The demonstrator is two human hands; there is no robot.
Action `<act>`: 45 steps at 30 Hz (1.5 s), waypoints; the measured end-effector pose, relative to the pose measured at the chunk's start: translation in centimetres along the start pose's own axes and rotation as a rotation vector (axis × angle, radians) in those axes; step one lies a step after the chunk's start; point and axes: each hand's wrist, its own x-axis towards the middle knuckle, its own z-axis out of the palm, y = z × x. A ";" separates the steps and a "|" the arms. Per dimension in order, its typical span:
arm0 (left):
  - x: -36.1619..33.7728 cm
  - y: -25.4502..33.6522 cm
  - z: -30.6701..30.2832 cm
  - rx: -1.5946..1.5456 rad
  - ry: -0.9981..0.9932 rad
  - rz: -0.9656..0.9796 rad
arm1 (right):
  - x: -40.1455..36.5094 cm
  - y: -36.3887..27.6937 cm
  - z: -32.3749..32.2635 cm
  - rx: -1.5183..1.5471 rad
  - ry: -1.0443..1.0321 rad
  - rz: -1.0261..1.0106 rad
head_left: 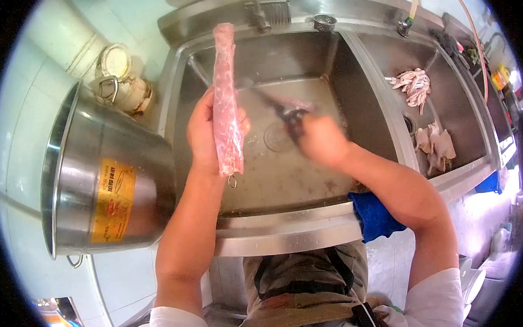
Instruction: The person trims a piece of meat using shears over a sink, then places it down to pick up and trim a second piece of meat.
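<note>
A long, pale pink strip of raw meat (225, 101) stands nearly upright over the large sink basin (308, 185). My left hand (201, 128) is wrapped round it, with fingertips showing on its right side. A small metal loop (232, 182) hangs just below the meat's lower end. In my right hand (325, 143) are black-handled scissors (293, 121), smeared by motion, their dark blades pointing up and left toward the meat. Behind the scissors, a blurred pinkish piece (297, 103) lies low in the basin.
A tall steel pot (141, 191) with a yellow label stands left of the sink. Pale meat strips (414, 88) and larger pale pieces (436, 146) lie in the smaller right basin. A blue cloth (375, 217) drapes over the front edge. A faucet (259, 13) rises behind.
</note>
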 end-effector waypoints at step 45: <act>-0.8 0.0 2.6 0.138 0.203 -0.003 | -0.7 -0.1 0.9 -0.009 0.067 -0.056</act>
